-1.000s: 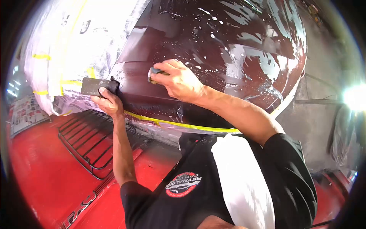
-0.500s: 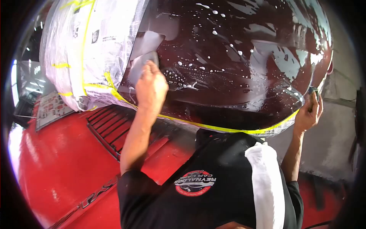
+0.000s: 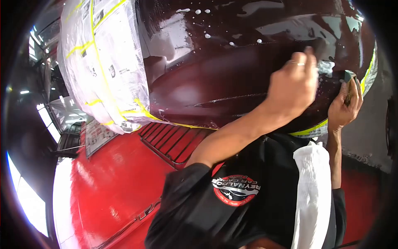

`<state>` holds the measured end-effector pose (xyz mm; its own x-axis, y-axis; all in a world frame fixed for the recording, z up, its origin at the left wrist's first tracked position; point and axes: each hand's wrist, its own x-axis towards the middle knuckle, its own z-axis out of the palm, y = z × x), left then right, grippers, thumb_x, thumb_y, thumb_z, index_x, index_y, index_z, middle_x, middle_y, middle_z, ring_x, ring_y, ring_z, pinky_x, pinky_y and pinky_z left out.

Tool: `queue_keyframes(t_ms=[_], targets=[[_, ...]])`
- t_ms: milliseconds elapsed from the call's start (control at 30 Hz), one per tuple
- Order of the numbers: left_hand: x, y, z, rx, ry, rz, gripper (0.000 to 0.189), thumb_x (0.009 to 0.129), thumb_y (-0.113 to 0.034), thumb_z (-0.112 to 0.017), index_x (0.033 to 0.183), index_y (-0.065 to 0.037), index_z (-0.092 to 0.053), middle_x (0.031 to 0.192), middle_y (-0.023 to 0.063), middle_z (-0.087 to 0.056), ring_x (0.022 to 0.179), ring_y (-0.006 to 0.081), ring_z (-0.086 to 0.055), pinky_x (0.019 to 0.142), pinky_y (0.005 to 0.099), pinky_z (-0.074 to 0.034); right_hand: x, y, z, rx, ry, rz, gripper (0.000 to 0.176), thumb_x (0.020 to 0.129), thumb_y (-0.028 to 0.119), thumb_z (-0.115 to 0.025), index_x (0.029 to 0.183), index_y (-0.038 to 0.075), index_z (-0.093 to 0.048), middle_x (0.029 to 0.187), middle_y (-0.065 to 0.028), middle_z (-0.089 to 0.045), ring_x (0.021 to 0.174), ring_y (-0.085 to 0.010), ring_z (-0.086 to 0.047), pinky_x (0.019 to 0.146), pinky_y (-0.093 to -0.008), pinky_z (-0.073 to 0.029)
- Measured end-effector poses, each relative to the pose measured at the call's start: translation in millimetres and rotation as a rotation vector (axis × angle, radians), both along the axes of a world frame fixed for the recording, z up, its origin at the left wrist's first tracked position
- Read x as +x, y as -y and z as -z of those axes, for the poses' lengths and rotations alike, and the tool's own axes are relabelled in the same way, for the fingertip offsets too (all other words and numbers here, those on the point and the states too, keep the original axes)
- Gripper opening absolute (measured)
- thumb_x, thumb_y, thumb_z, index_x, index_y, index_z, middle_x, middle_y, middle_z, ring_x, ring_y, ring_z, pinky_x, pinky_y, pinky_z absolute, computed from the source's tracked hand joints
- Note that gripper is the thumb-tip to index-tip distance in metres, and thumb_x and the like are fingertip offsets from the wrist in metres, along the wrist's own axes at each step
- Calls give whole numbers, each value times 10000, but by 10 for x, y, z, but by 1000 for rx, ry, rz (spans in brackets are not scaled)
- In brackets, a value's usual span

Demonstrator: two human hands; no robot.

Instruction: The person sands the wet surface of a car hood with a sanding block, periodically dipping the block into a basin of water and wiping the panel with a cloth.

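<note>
My left hand [image 3: 293, 85] is closed and smeared by motion over the dark maroon car panel [image 3: 215, 83], near its right side. It grips a flat grey squeegee, mostly hidden behind the fingers. Foam or glare makes a white patch [image 3: 326, 67] just beyond the knuckles. At the panel's right end, my right hand [image 3: 345, 103] is closed around a small dark block [image 3: 349, 76] with a greenish edge, close to the panel surface. White suds [image 3: 207, 36] dot the upper part of the panel, while the lower part looks smooth and wet.
Masking film [image 3: 112, 62] with yellow tape [image 3: 94, 45] covers the panel's left side. Below lies a red car body [image 3: 107, 178] with a black slatted grille [image 3: 170, 143]. A white towel [image 3: 313, 195] hangs over my dark shirt [image 3: 273, 178].
My left hand has swept from the panel's left side across to the right. Suds along the lower panel are gone. The right hand still holds the block; the view has shifted.
</note>
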<state>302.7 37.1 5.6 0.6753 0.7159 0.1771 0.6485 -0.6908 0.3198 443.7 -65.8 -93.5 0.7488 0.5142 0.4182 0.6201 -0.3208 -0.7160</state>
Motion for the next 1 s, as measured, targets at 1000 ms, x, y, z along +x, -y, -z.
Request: queue_keyframes(t_ms=[1000], targets=[[425, -206, 164, 252, -150, 0, 506, 748, -91, -680, 1209, 64, -538, 910, 131, -590, 655, 212, -667, 509, 328, -564, 67, 35, 22, -57, -3, -56, 249, 923, 57, -698, 1168, 15, -691, 1244, -174, -617, 1178, -309, -597, 955, -388, -530]])
